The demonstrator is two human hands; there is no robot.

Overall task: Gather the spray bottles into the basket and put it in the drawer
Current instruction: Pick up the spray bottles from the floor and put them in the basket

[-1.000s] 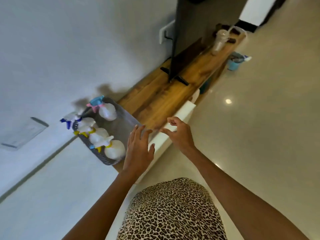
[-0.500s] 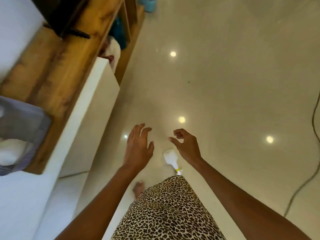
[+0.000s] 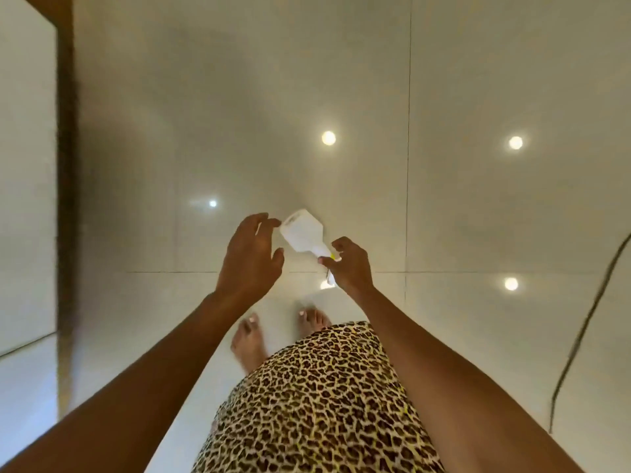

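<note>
A white spray bottle (image 3: 302,233) shows over the glossy tiled floor (image 3: 461,199), just ahead of the person's bare feet (image 3: 247,339). It is tilted, with its flat base up and to the left and its neck down and to the right. A yellow collar (image 3: 332,257) rings the neck. The spray head is mostly hidden behind the right hand (image 3: 350,268).

That hand sits ahead of the feet and a little to their right. Its thumb and fingers are curled close around the bottle's neck, but it is not clear whether they actually grip it or only hover beside it. It is also unclear whether the bottle rests on the floor or is lifted off it.

The left hand (image 3: 251,261) is ahead of the feet, fingers spread and gently bent, holding nothing. Its fingertips are just beside the bottle's base.

A leopard-print dress (image 3: 317,404) covers the heels of the feet. Well to their left stands a white cabinet front (image 3: 27,199) with a wooden edge (image 3: 65,165). Well to the feet's right a dark cable (image 3: 580,336) runs across the floor.
</note>
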